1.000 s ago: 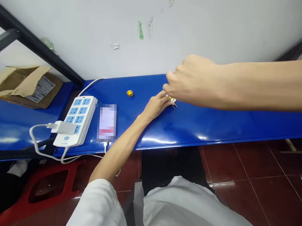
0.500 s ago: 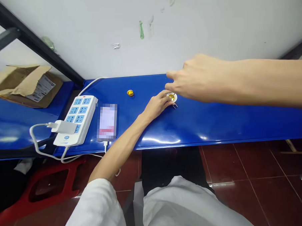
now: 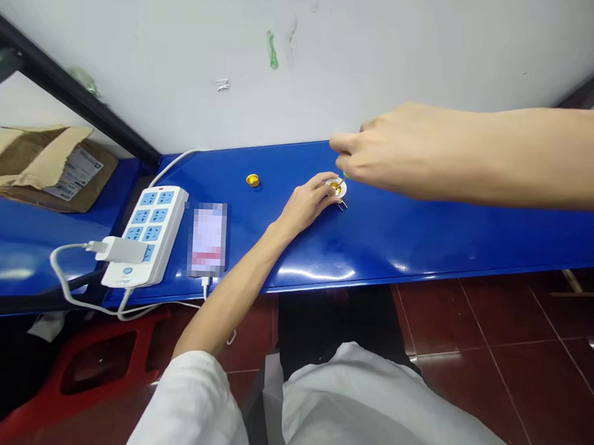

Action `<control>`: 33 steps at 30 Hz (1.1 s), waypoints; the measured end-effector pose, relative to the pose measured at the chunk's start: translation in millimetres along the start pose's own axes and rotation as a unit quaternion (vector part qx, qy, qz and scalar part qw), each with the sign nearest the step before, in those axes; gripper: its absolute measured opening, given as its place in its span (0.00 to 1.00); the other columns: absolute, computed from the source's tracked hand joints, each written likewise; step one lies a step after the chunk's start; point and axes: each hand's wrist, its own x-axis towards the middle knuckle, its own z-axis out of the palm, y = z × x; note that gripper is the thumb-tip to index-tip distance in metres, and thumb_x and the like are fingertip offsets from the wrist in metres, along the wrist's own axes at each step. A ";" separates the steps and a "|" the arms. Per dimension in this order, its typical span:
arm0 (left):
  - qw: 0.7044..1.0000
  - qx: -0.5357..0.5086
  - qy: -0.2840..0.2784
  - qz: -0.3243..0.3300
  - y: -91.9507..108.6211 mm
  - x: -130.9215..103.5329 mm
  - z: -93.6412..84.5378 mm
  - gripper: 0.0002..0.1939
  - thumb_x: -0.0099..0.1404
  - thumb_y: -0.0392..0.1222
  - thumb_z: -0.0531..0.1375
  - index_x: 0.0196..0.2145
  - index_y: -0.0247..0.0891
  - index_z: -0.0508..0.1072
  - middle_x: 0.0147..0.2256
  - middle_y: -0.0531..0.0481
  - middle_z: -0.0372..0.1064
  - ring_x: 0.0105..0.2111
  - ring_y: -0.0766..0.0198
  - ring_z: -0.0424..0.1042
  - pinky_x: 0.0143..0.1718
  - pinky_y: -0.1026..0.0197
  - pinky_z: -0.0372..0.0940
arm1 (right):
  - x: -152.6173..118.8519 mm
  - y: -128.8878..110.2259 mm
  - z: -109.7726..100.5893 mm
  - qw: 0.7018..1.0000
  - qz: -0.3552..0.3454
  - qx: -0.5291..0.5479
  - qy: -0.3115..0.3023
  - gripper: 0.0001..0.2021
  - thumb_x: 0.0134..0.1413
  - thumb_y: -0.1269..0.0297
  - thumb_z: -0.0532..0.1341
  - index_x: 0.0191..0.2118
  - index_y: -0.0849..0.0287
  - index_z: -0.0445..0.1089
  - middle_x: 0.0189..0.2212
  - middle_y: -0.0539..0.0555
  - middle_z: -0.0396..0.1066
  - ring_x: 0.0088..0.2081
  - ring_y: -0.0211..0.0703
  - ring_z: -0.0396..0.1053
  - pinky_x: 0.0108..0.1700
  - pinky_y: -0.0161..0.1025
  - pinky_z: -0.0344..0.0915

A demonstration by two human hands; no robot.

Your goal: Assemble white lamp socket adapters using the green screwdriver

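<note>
Left hand (image 3: 306,202) pinching round white gold-centred piece (image 3: 338,189), likely light, stiff, best rim-held; right hand (image 3: 385,151) clutching slim green-marked tool (image 3: 347,175).

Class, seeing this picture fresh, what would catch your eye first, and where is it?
The blue table across the middle stands out first. Near its centre, the left hand grips a small round part, and the right hand holds a thin, mostly hidden tool over it. At the table's left end lies a white power strip.
</note>
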 end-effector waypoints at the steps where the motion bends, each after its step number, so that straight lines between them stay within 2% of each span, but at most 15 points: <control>1: 1.000 0.002 0.001 0.002 0.3 0.2 0.0 0.10 0.76 0.47 0.64 0.46 0.40 0.83 0.53 0.41 0.80 0.50 0.56 0.83 0.49 0.58 0.79 | 1.4 -0.6 -1.1 1.000 0.001 -0.014 -0.003 0.10 0.54 0.78 0.58 0.41 0.65 0.73 0.43 0.57 0.72 0.29 0.33 0.63 0.29 0.37 0.52; 7: 1.000 0.015 0.011 0.015 -0.7 0.2 1.9 0.10 0.75 0.46 0.65 0.44 0.38 0.82 0.57 0.40 0.79 0.51 0.57 0.84 0.49 0.59 0.79 | 3.2 -2.4 -7.7 0.999 0.034 -0.022 0.006 0.13 0.60 0.77 0.58 0.49 0.64 0.70 0.40 0.57 0.73 0.35 0.41 0.72 0.34 0.38 0.58; 11: 1.000 0.002 0.014 0.023 -1.6 -0.8 2.3 0.11 0.76 0.47 0.64 0.44 0.38 0.82 0.59 0.40 0.77 0.50 0.57 0.84 0.50 0.57 0.80 | 2.0 0.4 -8.7 0.998 0.054 -0.030 -0.016 0.12 0.63 0.77 0.55 0.50 0.63 0.68 0.35 0.57 0.70 0.36 0.45 0.73 0.34 0.39 0.57; 13: 1.000 -0.004 0.012 0.021 -1.7 -1.2 1.9 0.10 0.77 0.47 0.63 0.44 0.39 0.82 0.60 0.41 0.77 0.50 0.58 0.84 0.51 0.57 0.79 | 0.9 3.6 -5.6 0.998 0.047 -0.029 -0.015 0.11 0.64 0.76 0.54 0.49 0.63 0.66 0.38 0.58 0.70 0.36 0.43 0.72 0.34 0.39 0.56; 16: 1.000 -0.005 0.007 0.015 -1.9 -1.5 1.6 0.10 0.77 0.47 0.63 0.45 0.40 0.82 0.60 0.41 0.77 0.50 0.58 0.84 0.52 0.57 0.79 | -1.5 6.2 -1.8 0.999 0.014 -0.030 0.009 0.10 0.64 0.74 0.52 0.47 0.64 0.66 0.50 0.64 0.68 0.36 0.39 0.69 0.33 0.40 0.55; 18: 1.000 0.001 0.005 0.011 -2.5 -1.6 2.2 0.10 0.76 0.47 0.64 0.46 0.40 0.82 0.59 0.41 0.78 0.50 0.58 0.84 0.51 0.59 0.78 | -2.6 4.1 -4.4 1.000 -0.002 -0.024 0.007 0.10 0.63 0.75 0.53 0.47 0.64 0.68 0.52 0.63 0.68 0.35 0.37 0.68 0.33 0.40 0.55; 21: 1.000 0.007 0.012 0.015 -3.8 -1.9 3.9 0.10 0.76 0.47 0.64 0.45 0.38 0.83 0.56 0.41 0.79 0.50 0.58 0.84 0.48 0.61 0.78 | -2.3 -3.0 -14.2 0.999 0.021 -0.018 -0.036 0.10 0.58 0.77 0.57 0.44 0.64 0.71 0.46 0.57 0.71 0.36 0.37 0.69 0.36 0.39 0.58; 23: 1.000 0.008 0.020 0.021 -4.5 -2.3 4.9 0.11 0.76 0.47 0.64 0.44 0.37 0.82 0.56 0.41 0.79 0.50 0.58 0.84 0.48 0.62 0.77 | -1.1 -6.7 -19.8 0.998 0.043 -0.017 -0.053 0.09 0.57 0.78 0.59 0.42 0.64 0.72 0.44 0.56 0.73 0.38 0.40 0.70 0.39 0.40 0.61; 27: 0.999 0.011 0.021 0.021 -4.9 -2.8 5.2 0.12 0.76 0.48 0.64 0.44 0.38 0.82 0.55 0.42 0.79 0.49 0.60 0.83 0.47 0.64 0.76 | 0.4 -8.1 -21.2 0.997 0.048 -0.023 -0.049 0.13 0.59 0.76 0.58 0.49 0.62 0.71 0.43 0.58 0.74 0.37 0.46 0.72 0.35 0.41 0.62; 33: 0.999 0.008 0.016 0.028 -5.0 -2.5 3.9 0.14 0.78 0.50 0.62 0.44 0.38 0.82 0.56 0.42 0.79 0.48 0.61 0.83 0.46 0.64 0.75 | -1.3 -9.8 -18.2 0.994 0.080 -0.007 -0.073 0.13 0.64 0.75 0.55 0.51 0.65 0.71 0.37 0.58 0.72 0.38 0.46 0.72 0.37 0.40 0.61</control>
